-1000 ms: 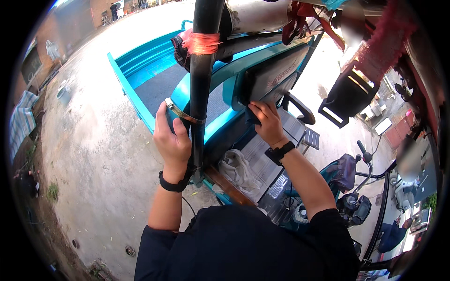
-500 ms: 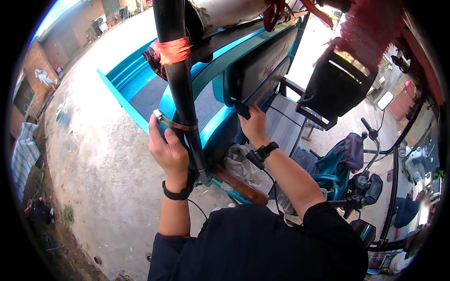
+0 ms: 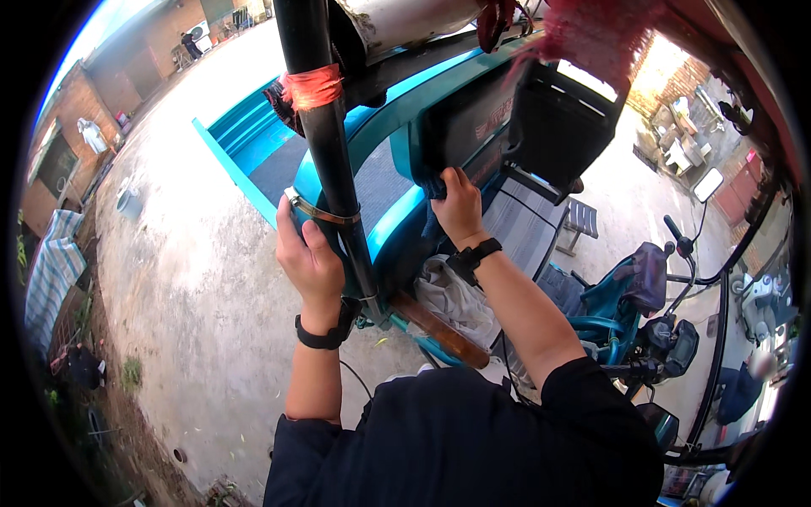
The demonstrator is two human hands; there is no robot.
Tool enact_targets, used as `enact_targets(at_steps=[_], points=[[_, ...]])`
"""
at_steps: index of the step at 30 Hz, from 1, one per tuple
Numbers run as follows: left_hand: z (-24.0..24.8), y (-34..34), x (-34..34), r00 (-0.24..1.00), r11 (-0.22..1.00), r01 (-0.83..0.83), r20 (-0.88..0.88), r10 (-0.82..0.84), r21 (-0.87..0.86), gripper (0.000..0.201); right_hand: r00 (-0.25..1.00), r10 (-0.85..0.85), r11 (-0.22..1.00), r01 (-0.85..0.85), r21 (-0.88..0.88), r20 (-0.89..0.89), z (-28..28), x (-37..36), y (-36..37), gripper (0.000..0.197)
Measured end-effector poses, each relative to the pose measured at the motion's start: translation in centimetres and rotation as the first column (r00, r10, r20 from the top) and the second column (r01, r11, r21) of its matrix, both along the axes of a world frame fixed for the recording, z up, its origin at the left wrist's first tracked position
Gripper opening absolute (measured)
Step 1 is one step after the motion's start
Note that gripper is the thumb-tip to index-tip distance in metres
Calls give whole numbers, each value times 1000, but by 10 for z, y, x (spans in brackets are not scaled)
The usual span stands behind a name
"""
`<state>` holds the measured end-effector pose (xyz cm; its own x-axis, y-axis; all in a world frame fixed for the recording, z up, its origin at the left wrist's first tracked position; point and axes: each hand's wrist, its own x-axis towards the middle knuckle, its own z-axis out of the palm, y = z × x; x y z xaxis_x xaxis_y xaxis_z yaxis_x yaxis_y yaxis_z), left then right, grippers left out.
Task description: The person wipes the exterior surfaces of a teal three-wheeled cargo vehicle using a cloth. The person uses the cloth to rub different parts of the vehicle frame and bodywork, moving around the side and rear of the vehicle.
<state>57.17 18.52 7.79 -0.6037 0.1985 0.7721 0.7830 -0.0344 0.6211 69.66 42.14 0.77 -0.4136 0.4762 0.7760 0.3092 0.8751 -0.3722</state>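
My left hand [image 3: 311, 269] is cupped round the turquoise frame [image 3: 308, 182] beside a black upright post [image 3: 325, 139]. Its index finger lies along the outer side, just below a metal hose clamp [image 3: 321, 213], and its thumb stands apart in front. In my right hand [image 3: 459, 209] is a bunched dark blue cloth [image 3: 433, 188], pressed against the lower corner of the black backrest panel [image 3: 469, 127]. The fingers are curled over the cloth and hide part of it. Both wrists wear black bands. Orange-red tape [image 3: 312, 87] wraps the post above the left hand.
Behind the frame lies a turquoise cargo bed [image 3: 241, 144]. A striped seat [image 3: 519, 221], a white cloth bundle [image 3: 452, 296] and a brown wooden bar [image 3: 439, 329] are below my hands. Handlebars [image 3: 676, 245] stand right. A black panel [image 3: 562, 122] and frayed red fabric [image 3: 604, 34] hang overhead.
The view has shifted slightly. My right hand has turned a little, its knuckles higher, with more of the cloth showing. My left hand stays by the clamp. The hanging black panel appears farther left.
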Motion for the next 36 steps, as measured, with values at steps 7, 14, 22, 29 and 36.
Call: enact_targets(at_steps=[7,14,22,29,36], points=[[2,1,-1,1000,1000,-5,-28,5,12,49,1000,-22,1000,21,-19,-17,15,7,2,34],[0,4,0,999,999,-21,-27,22,27,50,986,69,996,-78,-53,-150,17,8,-8,37],[-2,3,0,1000,1000,-16,-25,16,8,54,942,-152,960,213,-182,299,-40,41,35,37],[0,5,1,997,998,-62,-43,62,17,57,949,35,997,-55,-56,-313,60,26,-28,31],[-2,6,-1,999,999,-15,-44,17,35,57,978,109,985,-82,151,-177,41,2,-14,32]])
